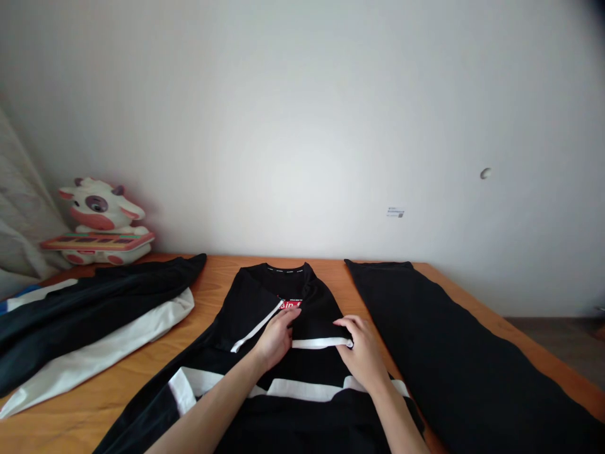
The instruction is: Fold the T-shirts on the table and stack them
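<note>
A black shirt [265, 290] with white trim and a red printed patch lies on the wooden table, its collar toward the wall. Both sleeves are folded in over its front. My right hand [362, 350] pinches the outer end of the right sleeve's white-edged cuff. At the inner end of that same white edge is my left hand [276, 334], its fingers closed on the cloth near the red patch. Below my hands, a white band [305, 389] runs across black cloth, partly covered by my forearms.
Black and white garments [123, 315] lie at the left, and a long black garment [454, 353] at the right. Behind the left pile stands a cow-shaped toy keyboard [104, 221] beside a pale curtain [19, 208]. The wall borders the table's [217, 271] far edge.
</note>
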Demonstrator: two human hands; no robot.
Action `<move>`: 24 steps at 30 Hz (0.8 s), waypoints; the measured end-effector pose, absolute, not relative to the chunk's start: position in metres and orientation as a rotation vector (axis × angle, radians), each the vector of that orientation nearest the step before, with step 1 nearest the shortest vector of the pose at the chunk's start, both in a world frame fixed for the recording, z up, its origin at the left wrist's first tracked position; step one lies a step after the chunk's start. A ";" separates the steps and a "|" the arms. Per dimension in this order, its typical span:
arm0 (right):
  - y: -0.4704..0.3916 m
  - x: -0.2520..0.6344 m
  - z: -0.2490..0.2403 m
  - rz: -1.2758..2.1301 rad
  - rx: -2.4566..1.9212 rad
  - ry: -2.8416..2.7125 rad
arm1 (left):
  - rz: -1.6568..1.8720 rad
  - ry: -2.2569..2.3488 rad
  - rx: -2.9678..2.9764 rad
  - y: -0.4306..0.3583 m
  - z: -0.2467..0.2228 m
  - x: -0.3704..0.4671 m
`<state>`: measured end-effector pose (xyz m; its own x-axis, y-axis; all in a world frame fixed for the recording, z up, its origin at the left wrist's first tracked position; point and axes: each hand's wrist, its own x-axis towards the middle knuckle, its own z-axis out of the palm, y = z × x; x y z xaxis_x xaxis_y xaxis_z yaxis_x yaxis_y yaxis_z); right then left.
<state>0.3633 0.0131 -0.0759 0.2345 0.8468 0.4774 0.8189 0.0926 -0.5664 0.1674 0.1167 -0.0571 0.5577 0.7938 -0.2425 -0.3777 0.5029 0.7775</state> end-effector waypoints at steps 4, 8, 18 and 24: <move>0.012 0.363 -0.069 0.009 -1.736 -1.514 | 0.555 0.743 0.732 0.128 -0.052 0.173; 0.015 0.358 -0.062 0.020 -1.740 -1.461 | 0.468 0.824 0.789 0.150 -0.033 0.202; 0.002 0.424 -0.055 0.552 -1.820 -0.642 | 0.710 0.660 1.587 0.179 -0.002 0.311; -0.013 0.451 -0.067 0.750 -1.803 -0.619 | 0.597 0.945 2.021 0.181 -0.058 0.298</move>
<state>0.4507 -0.0132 -0.0672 0.6710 0.7134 -0.2020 0.0630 -0.3264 -0.9431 0.2984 0.1809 -0.0579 0.6081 0.7902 0.0759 0.4082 -0.3932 0.8239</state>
